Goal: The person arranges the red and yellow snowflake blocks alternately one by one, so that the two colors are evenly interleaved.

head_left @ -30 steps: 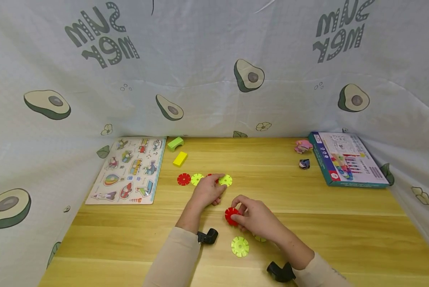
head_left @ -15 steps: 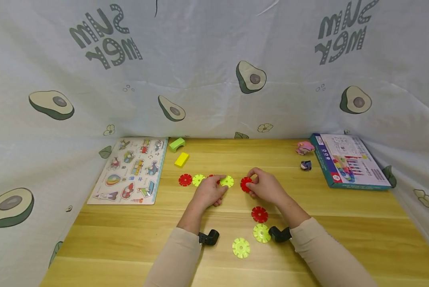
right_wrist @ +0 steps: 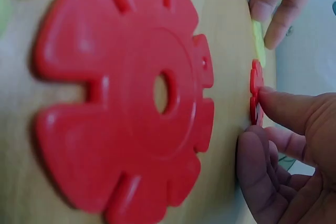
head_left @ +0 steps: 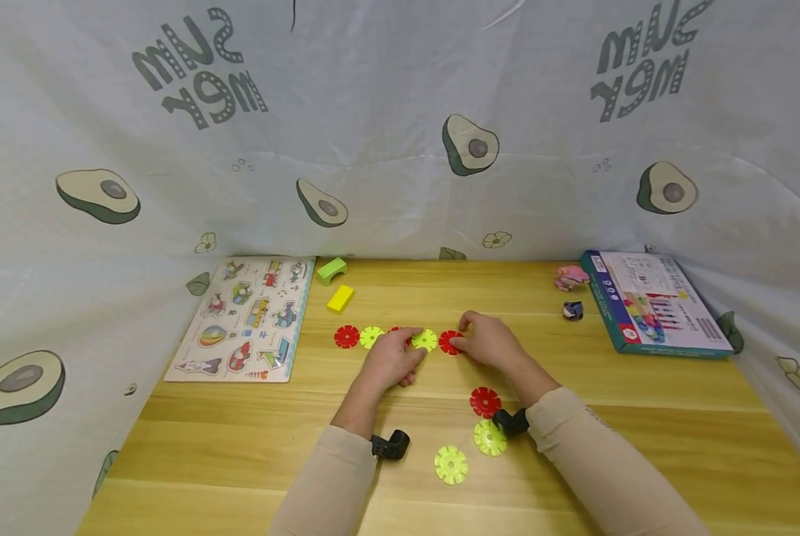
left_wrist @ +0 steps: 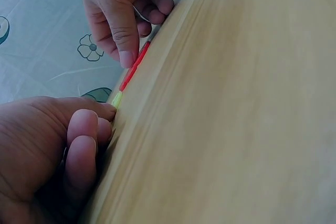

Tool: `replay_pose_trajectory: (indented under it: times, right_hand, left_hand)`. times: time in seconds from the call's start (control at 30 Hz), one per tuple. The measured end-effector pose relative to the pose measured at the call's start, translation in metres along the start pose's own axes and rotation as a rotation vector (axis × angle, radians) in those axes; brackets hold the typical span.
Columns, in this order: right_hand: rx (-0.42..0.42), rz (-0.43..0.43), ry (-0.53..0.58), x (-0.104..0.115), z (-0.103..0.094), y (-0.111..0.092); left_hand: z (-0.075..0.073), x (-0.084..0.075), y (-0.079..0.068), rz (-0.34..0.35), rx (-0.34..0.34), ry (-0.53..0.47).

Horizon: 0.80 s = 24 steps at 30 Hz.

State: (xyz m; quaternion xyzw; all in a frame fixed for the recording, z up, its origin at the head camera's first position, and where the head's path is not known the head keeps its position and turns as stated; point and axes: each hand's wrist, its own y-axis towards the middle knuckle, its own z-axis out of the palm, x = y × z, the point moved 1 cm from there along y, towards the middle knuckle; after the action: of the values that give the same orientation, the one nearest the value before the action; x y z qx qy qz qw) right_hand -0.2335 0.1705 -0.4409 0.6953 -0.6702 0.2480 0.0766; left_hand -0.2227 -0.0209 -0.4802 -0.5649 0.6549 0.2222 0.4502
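A row of notched plastic snowflake discs lies across the table: a red disc (head_left: 347,337), a yellow-green disc (head_left: 371,337), another red one mostly hidden under my left hand, then a yellow-green disc (head_left: 425,340). My left hand (head_left: 391,359) holds that last disc at its edges between thumb and index finger. At the row's right end, my right hand (head_left: 490,341) pinches a red disc (head_left: 449,342) by its right side. In the right wrist view this red disc (right_wrist: 256,85) stands edge to edge with the yellow-green disc (right_wrist: 259,40), or nearly so.
Nearer me lie a loose red disc (head_left: 485,402) and two yellow-green discs, one (head_left: 490,438) beside the right wrist camera, another (head_left: 451,465) closer. A picture puzzle board (head_left: 242,320), green block (head_left: 332,270) and yellow block (head_left: 340,299) lie left; a box (head_left: 654,301) and small figures (head_left: 571,278) right.
My right hand has carried the red disc from the near side up to the row, then left against or close to the yellow-green disc. My left hand has stayed in place.
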Motion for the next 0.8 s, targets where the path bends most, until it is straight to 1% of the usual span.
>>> replay_pose_trajectory:
  times: [0.23,0.37,0.53,0.67,0.8]
  right_hand:
    - [-0.005,0.009,-0.005,0.001,0.002,0.0]
    - [-0.021,-0.002,0.036,0.0,-0.001,-0.007]
    - [-0.036,-0.048,0.122,-0.001,-0.001,-0.028]
    - [-0.014,-0.095,0.163,-0.001,0.005,-0.05]
    - [0.022,-0.104,0.184,0.0,0.01,-0.072]
  left_hand:
    - [0.0,0.001,-0.001,-0.008,0.001,0.005]
    - [0.0,0.0,-0.001,-0.009,0.001,0.017]
    - [0.0,-0.002,-0.003,0.011,-0.005,0.041]
    - [0.0,-0.006,-0.006,0.047,0.016,0.113]
    - [0.003,-0.011,-0.007,0.089,0.046,0.16]
